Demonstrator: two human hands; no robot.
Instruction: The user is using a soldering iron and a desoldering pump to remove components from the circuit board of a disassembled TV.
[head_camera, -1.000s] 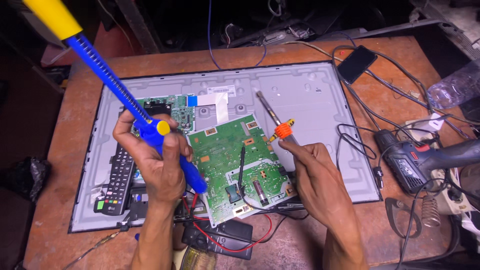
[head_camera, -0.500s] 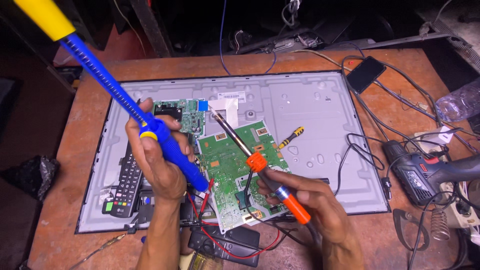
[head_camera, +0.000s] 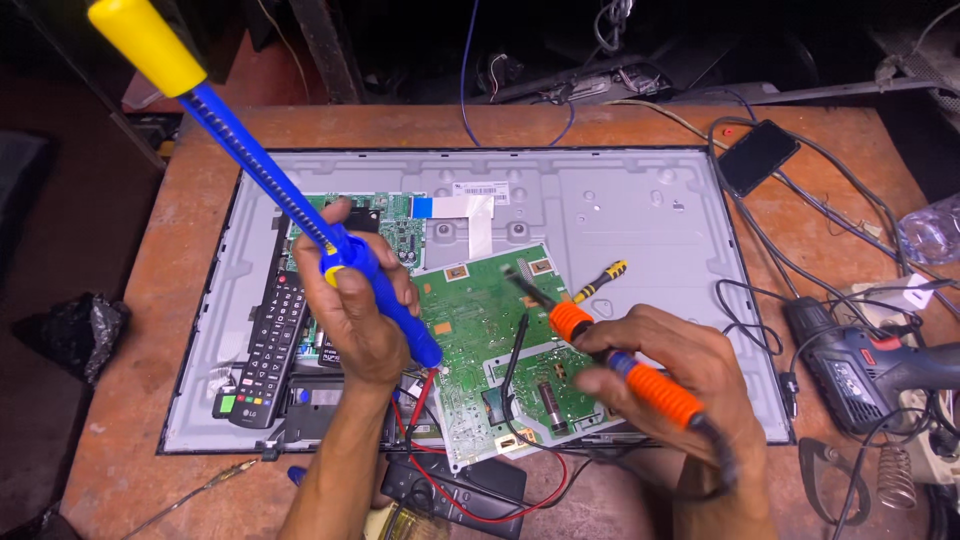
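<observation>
At bench centre: grey panel back (head_camera: 620, 215) lying flat; loose green circuit board (head_camera: 500, 345) resting on its lower middle
Left hand (head_camera: 350, 310): fingers wrapped round blue desoldering pump (head_camera: 300, 215); nozzle at board's left edge
Right hand (head_camera: 670, 370): closed on orange-grip soldering iron (head_camera: 600, 350); tip on board's upper half
Progress: board removed, tools applied; rework looks mid-way, refit outstanding
Panel's left edge: black remote (head_camera: 265, 345)
</observation>
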